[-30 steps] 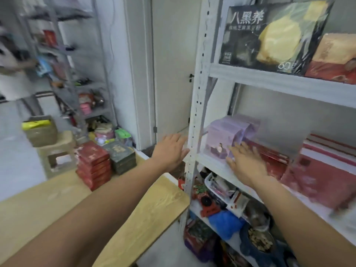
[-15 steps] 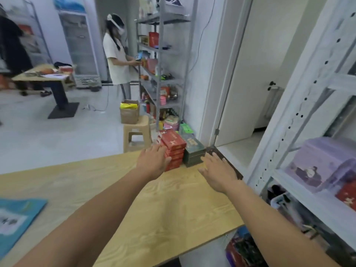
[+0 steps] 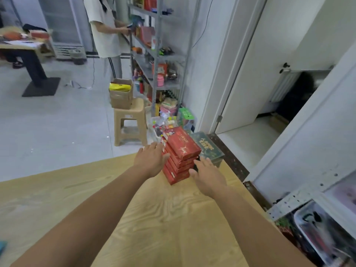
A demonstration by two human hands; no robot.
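Our left hand and right hand sit apart, fingers spread, flanking the stack of red boxes. Nothing's gripped. A green box sits just right of it on the far table edge.

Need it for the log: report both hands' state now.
Left hand: open, beside the stack of red boxes, gripping nothing.
Right hand: open, on the stack's other side, empty.

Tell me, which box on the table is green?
The dark green box with gold writing, right of the stack of red boxes, just beyond the right hand. Every other box there is red.
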